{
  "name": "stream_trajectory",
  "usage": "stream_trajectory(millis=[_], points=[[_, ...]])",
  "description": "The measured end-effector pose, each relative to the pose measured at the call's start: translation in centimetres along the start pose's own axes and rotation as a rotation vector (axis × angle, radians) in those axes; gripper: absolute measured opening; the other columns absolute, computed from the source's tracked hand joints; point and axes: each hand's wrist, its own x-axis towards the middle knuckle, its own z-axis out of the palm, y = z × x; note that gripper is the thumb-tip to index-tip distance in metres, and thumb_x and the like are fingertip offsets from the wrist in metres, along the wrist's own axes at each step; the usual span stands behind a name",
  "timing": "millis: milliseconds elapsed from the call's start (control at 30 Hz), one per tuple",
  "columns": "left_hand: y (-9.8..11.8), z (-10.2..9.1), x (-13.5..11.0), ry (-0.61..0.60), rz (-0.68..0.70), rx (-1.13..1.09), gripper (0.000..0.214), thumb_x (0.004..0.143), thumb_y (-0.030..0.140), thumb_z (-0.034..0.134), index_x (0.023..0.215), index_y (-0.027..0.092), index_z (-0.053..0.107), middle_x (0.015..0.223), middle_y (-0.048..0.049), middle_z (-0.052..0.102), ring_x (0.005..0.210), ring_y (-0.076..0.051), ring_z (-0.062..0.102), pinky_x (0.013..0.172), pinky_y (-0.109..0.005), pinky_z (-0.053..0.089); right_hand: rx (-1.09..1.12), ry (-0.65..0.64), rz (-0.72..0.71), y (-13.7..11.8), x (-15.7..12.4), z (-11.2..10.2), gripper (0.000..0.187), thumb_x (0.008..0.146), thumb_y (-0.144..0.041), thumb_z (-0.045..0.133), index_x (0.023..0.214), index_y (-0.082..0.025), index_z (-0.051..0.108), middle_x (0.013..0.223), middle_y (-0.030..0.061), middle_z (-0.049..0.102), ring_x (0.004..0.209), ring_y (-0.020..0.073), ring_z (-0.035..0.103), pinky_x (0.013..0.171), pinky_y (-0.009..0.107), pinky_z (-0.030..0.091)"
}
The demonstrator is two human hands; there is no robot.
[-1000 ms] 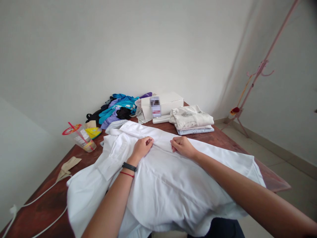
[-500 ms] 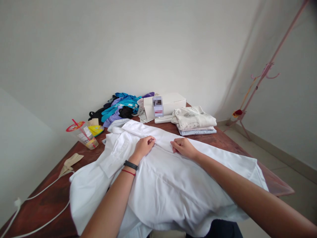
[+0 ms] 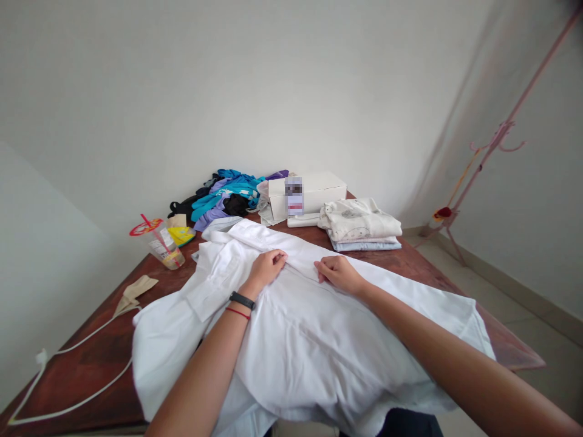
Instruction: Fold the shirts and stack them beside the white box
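A white long-sleeved shirt [image 3: 310, 346] is spread over the table, its near part hanging past the front edge. One sleeve stretches out to the right. My left hand [image 3: 268, 267], with a black band and a red string at the wrist, is closed on the cloth near the upper middle of the shirt. A short way to its right, my right hand [image 3: 339, 273] pinches the same shirt with curled fingers. Between the two hands runs a line of fabric. The exact folds in the fingertips are hidden.
Behind the shirt are a heap of blue and purple clothes [image 3: 228, 197], a white box [image 3: 319, 188] and a folded clothes stack [image 3: 362, 224]. To the left stand a plastic cup [image 3: 164, 246], a yellow packet [image 3: 182, 235] and a white cable [image 3: 82, 411]. A pink coat rack [image 3: 494, 142] is at right.
The view has shifted slightly, so the surroundings sit a little further right. Both hands keep the same hold on the shirt, which lies as before.
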Motion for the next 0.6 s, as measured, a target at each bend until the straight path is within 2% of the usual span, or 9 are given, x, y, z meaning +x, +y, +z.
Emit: stream_trajectory(millis=[233, 433, 533, 600], points=[[0.2, 0.1, -0.1, 0.031, -0.014, 0.052, 0.029, 0.095, 0.04, 0.051, 0.096, 0.021, 0.073, 0.076, -0.0011, 0.071, 0.07, -0.015, 0.063, 0.067, -0.023, 0.045, 0.004, 0.004, -0.003, 0.1, 0.1, 0.1, 0.054, 0.098, -0.046, 0.047, 0.055, -0.021, 0.069, 0.066, 0.0017, 0.069, 0.062, 0.0152, 0.061, 0.073, 0.027, 0.045], [1.9, -0.4, -0.5, 0.037, -0.003, 0.115, 0.027, 0.096, 0.037, 0.051, 0.096, 0.021, 0.073, 0.073, -0.0017, 0.07, 0.069, -0.017, 0.062, 0.068, -0.025, 0.044, -0.008, 0.006, -0.019, 0.4, 0.1, 0.1, 0.056, 0.099, -0.047, 0.045, 0.055, -0.021, 0.068, 0.063, 0.001, 0.066, 0.059, 0.0143, 0.059, 0.07, 0.027, 0.043], [3.5, -1.4, -1.7, 0.002, 0.002, 0.117, 0.025, 0.092, 0.034, 0.055, 0.105, 0.021, 0.073, 0.082, -0.0035, 0.073, 0.074, -0.018, 0.066, 0.071, -0.027, 0.047, -0.014, 0.002, -0.035, 0.6, 0.2, 0.1, 0.058, 0.099, -0.047, 0.043, 0.055, -0.021, 0.069, 0.063, 0.0014, 0.066, 0.062, 0.0148, 0.06, 0.074, 0.027, 0.044], [4.6, -2.8, -3.6, -0.015, 0.014, 0.115, 0.029, 0.091, 0.035, 0.058, 0.114, 0.023, 0.072, 0.092, -0.0045, 0.074, 0.081, -0.019, 0.068, 0.076, -0.028, 0.05, -0.021, 0.0, -0.037, 0.8, 0.3, 0.1, 0.058, 0.099, -0.047, 0.042, 0.055, -0.021, 0.07, 0.062, 0.0016, 0.066, 0.062, 0.0151, 0.061, 0.074, 0.027, 0.044]])
